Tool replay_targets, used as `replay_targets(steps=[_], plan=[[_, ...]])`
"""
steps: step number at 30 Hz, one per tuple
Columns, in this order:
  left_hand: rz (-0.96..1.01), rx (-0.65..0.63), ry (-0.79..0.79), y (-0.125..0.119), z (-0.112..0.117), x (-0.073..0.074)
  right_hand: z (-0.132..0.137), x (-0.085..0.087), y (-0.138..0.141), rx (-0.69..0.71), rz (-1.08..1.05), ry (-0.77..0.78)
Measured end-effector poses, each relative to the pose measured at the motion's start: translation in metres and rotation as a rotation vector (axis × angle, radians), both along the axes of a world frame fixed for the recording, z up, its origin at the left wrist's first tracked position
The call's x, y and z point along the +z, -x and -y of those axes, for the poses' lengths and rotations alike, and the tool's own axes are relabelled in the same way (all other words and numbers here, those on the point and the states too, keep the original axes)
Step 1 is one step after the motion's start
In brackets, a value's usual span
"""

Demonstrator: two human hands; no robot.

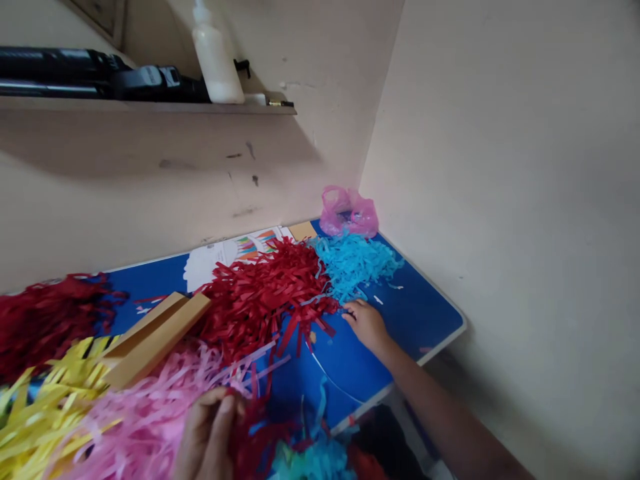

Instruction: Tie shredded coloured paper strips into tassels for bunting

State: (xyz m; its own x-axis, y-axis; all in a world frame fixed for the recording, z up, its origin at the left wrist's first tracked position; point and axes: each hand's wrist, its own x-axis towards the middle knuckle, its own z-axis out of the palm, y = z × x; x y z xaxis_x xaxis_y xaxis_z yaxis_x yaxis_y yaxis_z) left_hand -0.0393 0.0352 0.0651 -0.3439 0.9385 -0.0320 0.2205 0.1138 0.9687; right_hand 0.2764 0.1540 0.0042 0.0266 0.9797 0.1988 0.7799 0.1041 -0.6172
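Note:
My right hand (366, 323) reaches across the blue table (425, 313) and rests at the edge of the light blue paper strips (357, 261), its fingers curled toward them; what they grip is hidden. My left hand (207, 433) is low at the front, fingers pinched on a bunch of red paper strips (250, 440) beside the pink paper strips (150, 413). A large pile of red paper strips (265, 293) lies between the two hands.
Yellow paper strips (45, 400) and a brown cardboard piece (153, 337) lie at the left. A pink plastic bag (349, 212) sits in the corner. A printed sheet (235, 252) lies by the wall. A shelf (150, 105) above holds a white bottle (216, 57) and black items.

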Motion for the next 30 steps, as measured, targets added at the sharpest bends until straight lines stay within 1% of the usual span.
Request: replay_targets(steps=[1, 3, 6, 8, 9, 11, 13, 15, 17, 19, 21, 24, 26, 29, 30], plan=[[-0.084, -0.042, -0.002, -0.006, -0.002, 0.000, -0.003, -0.003, -0.003, -0.002, 0.013, 0.001], [-0.201, -0.116, -0.025, -0.015, -0.004, -0.002, -0.002, -0.002, -0.004, -0.006, 0.015, 0.000], [-0.243, -0.186, -0.026, -0.023, -0.004, -0.005, 0.013, 0.012, 0.007, 0.006, -0.046, 0.001], [-0.241, -0.233, -0.071, -0.028, -0.003, -0.005, 0.032, 0.025, 0.025, 0.071, -0.117, 0.014], [-0.241, -0.261, -0.106, -0.031, -0.002, -0.004, 0.044, 0.031, 0.038, 0.133, -0.182, 0.024], [-0.233, -0.312, -0.167, -0.038, -0.001, -0.001, 0.066, 0.041, 0.066, 0.275, -0.377, 0.055], [-0.213, -0.306, -0.173, -0.044, 0.000, 0.000, 0.085, 0.047, 0.090, 0.372, -0.620, 0.089], [-0.188, -0.270, -0.135, -0.046, 0.002, -0.001, 0.095, 0.049, 0.105, 0.388, -0.800, 0.128], [-0.162, -0.237, -0.095, -0.045, 0.005, -0.002, 0.099, 0.049, 0.111, 0.377, -0.871, 0.171], [-0.154, -0.229, -0.090, -0.042, 0.008, -0.003, 0.098, 0.049, 0.112, 0.372, -0.864, 0.197], [-0.186, -0.238, -0.139, -0.040, 0.009, -0.002, 0.098, 0.048, 0.112, 0.362, -0.832, 0.202], [-0.283, -0.270, -0.224, -0.039, 0.010, 0.000, 0.101, 0.048, 0.113, 0.336, -0.773, 0.191], [-0.346, -0.297, -0.267, -0.038, 0.011, 0.001, 0.104, 0.048, 0.115, 0.334, -0.665, 0.118], [-0.392, -0.334, -0.313, -0.035, 0.011, 0.000, 0.106, 0.051, 0.114, 0.391, -0.441, -0.090], [-0.389, -0.339, -0.309, -0.034, 0.011, -0.001, 0.106, 0.053, 0.113, 0.414, -0.392, -0.127]])
